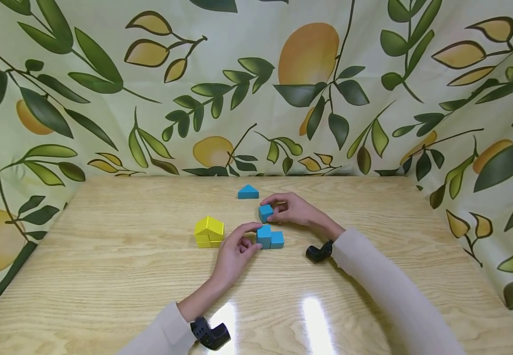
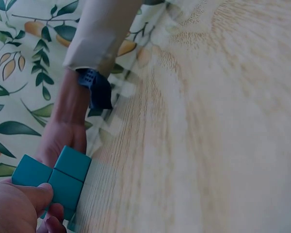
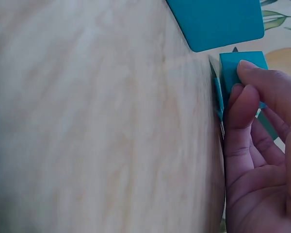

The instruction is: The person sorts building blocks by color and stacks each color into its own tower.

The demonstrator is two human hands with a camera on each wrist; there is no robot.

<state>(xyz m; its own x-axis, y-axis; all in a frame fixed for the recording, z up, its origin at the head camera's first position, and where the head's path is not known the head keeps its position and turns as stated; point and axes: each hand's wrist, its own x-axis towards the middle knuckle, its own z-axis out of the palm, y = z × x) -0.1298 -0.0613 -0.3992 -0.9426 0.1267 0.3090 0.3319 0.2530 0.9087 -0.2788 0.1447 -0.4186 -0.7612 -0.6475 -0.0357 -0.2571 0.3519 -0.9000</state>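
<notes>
Three blue cubes stand together on the table, two stacked (image 1: 263,237) at left and a single cube (image 1: 277,240) against their right side. My left hand (image 1: 234,254) pinches the stack from the left, forefinger at its top and thumb (image 2: 41,194) on the front face. Just behind them, my right hand (image 1: 293,209) holds another blue cube (image 1: 265,213) between thumb and fingers. In the right wrist view the thumb lies on this cube (image 3: 230,65), while a nearer blue block (image 3: 218,22) fills the top. Farther back sits a blue triangular block (image 1: 248,192).
To the left of my left hand stands a small yellow block house (image 1: 209,232) with a peaked top. The wooden table (image 1: 127,276) ends at a leaf-and-fruit patterned cloth (image 1: 238,113) behind and at the sides. Each wrist wears a black device (image 1: 210,334).
</notes>
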